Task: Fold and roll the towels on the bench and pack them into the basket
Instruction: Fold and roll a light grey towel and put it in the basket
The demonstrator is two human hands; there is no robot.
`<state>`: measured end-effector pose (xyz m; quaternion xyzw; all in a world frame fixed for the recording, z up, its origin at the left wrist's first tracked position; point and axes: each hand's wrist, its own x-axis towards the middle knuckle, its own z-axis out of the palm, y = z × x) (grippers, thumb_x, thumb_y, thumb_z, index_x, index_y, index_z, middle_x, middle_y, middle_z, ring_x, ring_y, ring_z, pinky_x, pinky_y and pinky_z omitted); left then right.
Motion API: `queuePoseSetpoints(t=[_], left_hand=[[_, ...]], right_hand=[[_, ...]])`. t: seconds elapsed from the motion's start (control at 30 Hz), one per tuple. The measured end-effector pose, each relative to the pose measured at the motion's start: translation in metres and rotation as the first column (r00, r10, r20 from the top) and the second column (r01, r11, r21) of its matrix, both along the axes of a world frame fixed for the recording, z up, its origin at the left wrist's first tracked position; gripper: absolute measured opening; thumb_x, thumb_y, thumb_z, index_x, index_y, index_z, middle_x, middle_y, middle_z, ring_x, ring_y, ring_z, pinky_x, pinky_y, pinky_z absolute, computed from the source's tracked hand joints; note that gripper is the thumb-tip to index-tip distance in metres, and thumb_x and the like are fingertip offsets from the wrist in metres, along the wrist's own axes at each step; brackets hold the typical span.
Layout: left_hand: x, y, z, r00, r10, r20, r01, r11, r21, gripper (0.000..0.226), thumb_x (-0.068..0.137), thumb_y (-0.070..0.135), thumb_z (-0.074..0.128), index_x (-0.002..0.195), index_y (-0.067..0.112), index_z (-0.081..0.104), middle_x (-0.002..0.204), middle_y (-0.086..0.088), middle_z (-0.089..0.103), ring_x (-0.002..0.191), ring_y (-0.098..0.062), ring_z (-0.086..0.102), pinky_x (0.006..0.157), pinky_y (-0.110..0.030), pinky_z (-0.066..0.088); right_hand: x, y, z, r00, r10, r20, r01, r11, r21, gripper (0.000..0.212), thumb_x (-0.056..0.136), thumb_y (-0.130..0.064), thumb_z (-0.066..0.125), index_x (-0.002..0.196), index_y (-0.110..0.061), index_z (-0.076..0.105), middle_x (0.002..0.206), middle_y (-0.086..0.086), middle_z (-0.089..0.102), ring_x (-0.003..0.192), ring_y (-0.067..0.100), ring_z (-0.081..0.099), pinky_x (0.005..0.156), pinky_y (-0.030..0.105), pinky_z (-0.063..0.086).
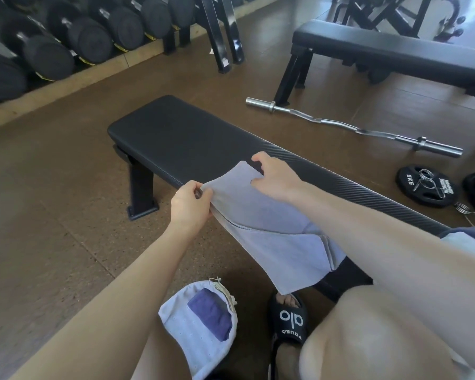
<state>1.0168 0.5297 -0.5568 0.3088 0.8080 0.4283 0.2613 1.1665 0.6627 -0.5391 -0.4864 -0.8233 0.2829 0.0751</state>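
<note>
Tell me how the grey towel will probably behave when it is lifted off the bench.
Probably floppy: the grey towel already droops over the bench edge. Likely light, since the left hand and right hand raise its end by pinching only.

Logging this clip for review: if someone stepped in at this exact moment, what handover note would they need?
Left hand: pinches the near corner of the grey towel.
Right hand: its grip is on the towel's far corner.
Towel: partly folded on the bench, one end hanging off the near edge.
Basket: on the floor by the person's foot, one rolled purple towel inside.
Done: one towel packed.
Left: finish folding the grey towel, roll it, pack it.
</note>
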Motion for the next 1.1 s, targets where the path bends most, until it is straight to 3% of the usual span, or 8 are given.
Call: queuePoseSetpoints(t=[0.17, 0.3, 0.4, 0.5, 0.67, 0.8, 0.9, 1.1], left_hand=[[-0.003, -0.004, 0.002, 0.983, -0.058, -0.176, 0.067, 0.997, 0.043, 0.011, 0.102, 0.024, 0.054, 0.099, 0.016, 0.061, 0.094, 0.003, 0.063, 0.083, -0.013, 0.059, 0.065, -0.023, 0.049], [-0.003, -0.009, 0.015, 0.969, -0.073, -0.238, 0.101, 0.989, 0.110, 0.008, 0.101, 0.021, 0.055, 0.101, 0.019, 0.063, 0.096, 0.007, 0.064, 0.086, -0.010, 0.059, 0.064, -0.016, 0.042], [-0.005, -0.016, 0.032, 0.953, -0.089, -0.289, 0.145, 0.973, 0.179, 0.008, 0.100, 0.016, 0.057, 0.101, 0.021, 0.062, 0.096, 0.009, 0.065, 0.086, -0.008, 0.060, 0.063, -0.014, 0.042], [-0.006, -0.021, 0.055, 0.922, -0.133, -0.363, 0.232, 0.942, 0.243, 0.014, 0.097, 0.010, 0.057, 0.096, 0.023, 0.062, 0.093, 0.012, 0.065, 0.085, -0.008, 0.061, 0.065, -0.021, 0.048], [-0.010, -0.029, 0.098, 0.849, -0.169, -0.500, 0.354, 0.886, 0.301, 0.017, 0.095, 0.005, 0.056, 0.097, 0.020, 0.063, 0.094, 0.010, 0.066, 0.087, -0.003, 0.061, 0.069, -0.014, 0.048], [-0.012, -0.033, 0.125, 0.847, -0.133, -0.515, 0.345, 0.874, 0.343, 0.016, 0.095, 0.007, 0.054, 0.100, 0.018, 0.064, 0.093, 0.010, 0.065, 0.080, 0.001, 0.057, 0.065, -0.005, 0.039], [-0.012, -0.033, 0.144, 0.832, -0.117, -0.543, 0.353, 0.866, 0.354, 0.014, 0.097, 0.010, 0.054, 0.101, 0.020, 0.064, 0.091, 0.014, 0.063, 0.075, 0.007, 0.055, 0.062, -0.003, 0.038], [-0.010, -0.028, 0.173, 0.852, -0.025, -0.524, 0.301, 0.841, 0.450, 0.011, 0.102, 0.020, 0.053, 0.108, 0.021, 0.062, 0.106, 0.012, 0.063, 0.095, -0.001, 0.058, 0.070, -0.002, 0.040]], right_hand=[[-0.010, 0.019, 0.005, 0.968, -0.167, -0.187, 0.107, 0.950, -0.295, 0.074, 0.084, -0.023, 0.069, 0.150, -0.024, 0.036, 0.128, -0.004, 0.056, 0.100, 0.017, 0.058, 0.079, 0.028, 0.045], [-0.014, 0.020, 0.010, 0.948, -0.159, -0.274, 0.052, 0.931, -0.360, 0.074, 0.083, -0.009, 0.066, 0.149, -0.033, 0.039, 0.133, 0.000, 0.049, 0.109, 0.018, 0.052, 0.079, 0.028, 0.048], [-0.012, 0.017, 0.025, 0.937, -0.093, -0.336, -0.042, 0.927, -0.373, 0.076, 0.082, 0.001, 0.061, 0.144, -0.040, 0.043, 0.114, 0.001, 0.051, 0.109, 0.023, 0.052, 0.078, 0.031, 0.052], [-0.006, 0.015, 0.053, 0.941, 0.030, -0.336, -0.146, 0.935, -0.324, 0.070, 0.079, 0.006, 0.057, 0.131, -0.040, 0.054, 0.112, 0.006, 0.056, 0.107, 0.026, 0.058, 0.088, 0.042, 0.058], [0.011, 0.006, 0.101, 0.941, 0.210, -0.265, -0.255, 0.956, -0.146, 0.038, 0.075, 0.011, 0.058, 0.097, -0.020, 0.057, 0.105, 0.008, 0.053, 0.086, 0.019, 0.052, 0.061, 0.027, 0.049], [0.029, 0.001, 0.128, 0.947, 0.256, -0.193, -0.251, 0.967, 0.047, 0.015, 0.076, -0.005, 0.072, 0.081, -0.009, 0.059, 0.082, 0.005, 0.060, 0.071, 0.014, 0.058, 0.064, 0.029, 0.049], [0.039, -0.005, 0.145, 0.955, 0.257, -0.146, -0.227, 0.954, 0.193, 0.023, 0.077, -0.022, 0.078, 0.080, -0.004, 0.065, 0.077, 0.002, 0.059, 0.068, 0.012, 0.051, 0.066, 0.029, 0.043], [0.045, -0.013, 0.178, 0.881, 0.199, -0.429, -0.085, 0.959, 0.271, 0.026, 0.075, -0.023, 0.081, 0.070, -0.009, 0.060, 0.064, -0.002, 0.054, 0.057, 0.006, 0.045, 0.060, 0.024, 0.039]])
